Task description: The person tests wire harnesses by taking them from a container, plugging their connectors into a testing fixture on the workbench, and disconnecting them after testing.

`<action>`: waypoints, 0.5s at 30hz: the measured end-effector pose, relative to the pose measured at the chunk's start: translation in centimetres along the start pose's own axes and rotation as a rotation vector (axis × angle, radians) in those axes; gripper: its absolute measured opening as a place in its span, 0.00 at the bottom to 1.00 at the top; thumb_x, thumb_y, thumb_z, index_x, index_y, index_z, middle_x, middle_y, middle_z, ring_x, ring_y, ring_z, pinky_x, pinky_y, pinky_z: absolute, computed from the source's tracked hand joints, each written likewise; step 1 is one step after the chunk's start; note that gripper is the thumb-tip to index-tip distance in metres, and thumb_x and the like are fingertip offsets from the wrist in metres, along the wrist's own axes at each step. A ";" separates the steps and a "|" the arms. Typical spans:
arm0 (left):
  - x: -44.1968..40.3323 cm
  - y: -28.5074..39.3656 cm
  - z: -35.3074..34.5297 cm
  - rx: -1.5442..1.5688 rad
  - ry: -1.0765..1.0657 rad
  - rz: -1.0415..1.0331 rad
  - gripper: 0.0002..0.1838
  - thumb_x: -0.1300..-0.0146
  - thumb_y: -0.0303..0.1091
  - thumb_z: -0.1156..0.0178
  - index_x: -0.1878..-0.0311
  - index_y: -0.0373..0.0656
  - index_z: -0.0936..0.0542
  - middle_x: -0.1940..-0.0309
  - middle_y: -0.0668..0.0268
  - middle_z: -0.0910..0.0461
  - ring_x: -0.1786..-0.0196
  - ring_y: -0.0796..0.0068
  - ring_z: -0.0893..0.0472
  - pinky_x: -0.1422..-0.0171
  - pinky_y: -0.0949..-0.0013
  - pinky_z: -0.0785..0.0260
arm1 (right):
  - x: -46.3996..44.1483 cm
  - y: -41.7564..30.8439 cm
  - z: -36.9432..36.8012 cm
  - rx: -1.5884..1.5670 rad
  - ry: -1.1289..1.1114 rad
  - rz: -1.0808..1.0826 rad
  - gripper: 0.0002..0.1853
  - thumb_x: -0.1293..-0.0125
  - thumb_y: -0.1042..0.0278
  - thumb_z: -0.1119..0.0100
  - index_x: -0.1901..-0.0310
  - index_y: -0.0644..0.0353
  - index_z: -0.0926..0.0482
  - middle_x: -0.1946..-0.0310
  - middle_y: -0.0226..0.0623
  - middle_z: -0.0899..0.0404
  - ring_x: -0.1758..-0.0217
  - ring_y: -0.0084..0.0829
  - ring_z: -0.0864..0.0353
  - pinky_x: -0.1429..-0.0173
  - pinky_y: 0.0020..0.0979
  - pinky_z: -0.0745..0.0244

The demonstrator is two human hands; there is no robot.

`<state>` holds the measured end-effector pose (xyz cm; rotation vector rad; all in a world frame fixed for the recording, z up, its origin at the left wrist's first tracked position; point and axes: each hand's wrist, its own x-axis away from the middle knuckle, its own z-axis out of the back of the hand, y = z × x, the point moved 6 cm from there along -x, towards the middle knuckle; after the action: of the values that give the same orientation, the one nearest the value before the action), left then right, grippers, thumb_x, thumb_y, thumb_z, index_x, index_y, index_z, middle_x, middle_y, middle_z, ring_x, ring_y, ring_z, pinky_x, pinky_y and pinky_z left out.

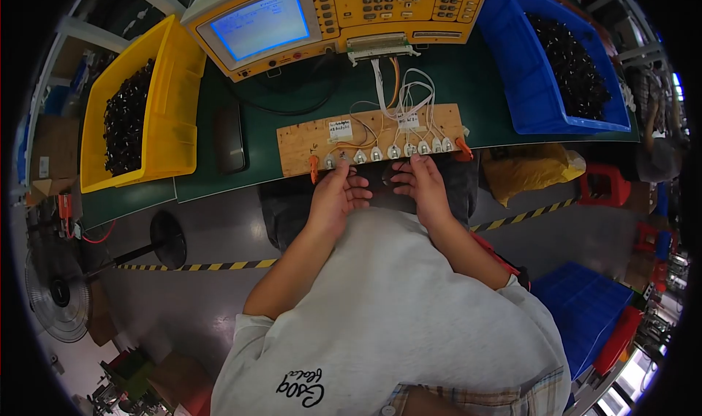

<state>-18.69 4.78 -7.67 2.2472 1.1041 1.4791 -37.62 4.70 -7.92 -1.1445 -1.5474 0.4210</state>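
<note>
At the front edge of a wooden board (296, 147), a row of metal sockets (376, 153) is wired with white, brown and orange leads. My left hand (340, 195) is at the left part of this row, thumb and finger pinched by the board's edge. Further right, my right hand (424, 185) pinches close to a socket near the middle of the row. Small dark bits show beside the fingers of both hands, too small to name. My other fingers are loosely curled. Orange clips (314, 169) sit at the board's ends.
A yellow tester (340, 10) with a lit screen (259, 25) stands behind the board. Dark small parts fill a yellow bin (172, 101) at left and a blue bin (523, 87) at right. A black phone-like slab (231, 140) lies on the green table (263, 164).
</note>
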 end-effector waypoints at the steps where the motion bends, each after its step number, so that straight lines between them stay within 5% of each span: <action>1: 0.0 -0.1 0.0 -0.004 0.003 -0.005 0.20 0.27 0.55 0.48 0.54 0.45 0.27 0.65 0.65 0.19 0.66 0.69 0.18 0.63 0.66 0.25 | 0.1 0.1 0.1 0.012 0.000 -0.015 0.16 0.25 0.50 0.49 0.51 0.55 0.30 0.56 0.39 0.20 0.58 0.27 0.19 0.59 0.29 0.22; 8: -0.3 -0.4 0.6 0.002 0.023 -0.103 0.18 0.28 0.52 0.46 0.58 0.45 0.25 0.68 0.66 0.19 0.69 0.72 0.19 0.64 0.67 0.26 | 0.1 -0.2 0.2 0.038 0.018 0.016 0.16 0.25 0.50 0.49 0.55 0.56 0.29 0.60 0.38 0.20 0.61 0.26 0.20 0.60 0.29 0.23; 15: 4.0 0.4 1.0 -0.274 -0.056 -0.243 0.11 0.28 0.39 0.44 0.62 0.40 0.22 0.70 0.65 0.19 0.69 0.75 0.20 0.63 0.72 0.27 | 3.2 -0.7 -1.8 0.315 -0.362 -0.102 0.20 0.26 0.57 0.50 0.73 0.60 0.23 0.75 0.30 0.22 0.71 0.21 0.25 0.64 0.24 0.29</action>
<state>-16.79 7.52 -5.14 1.8860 1.0435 1.3666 -36.04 6.49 -5.02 -0.7690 -1.7646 0.8059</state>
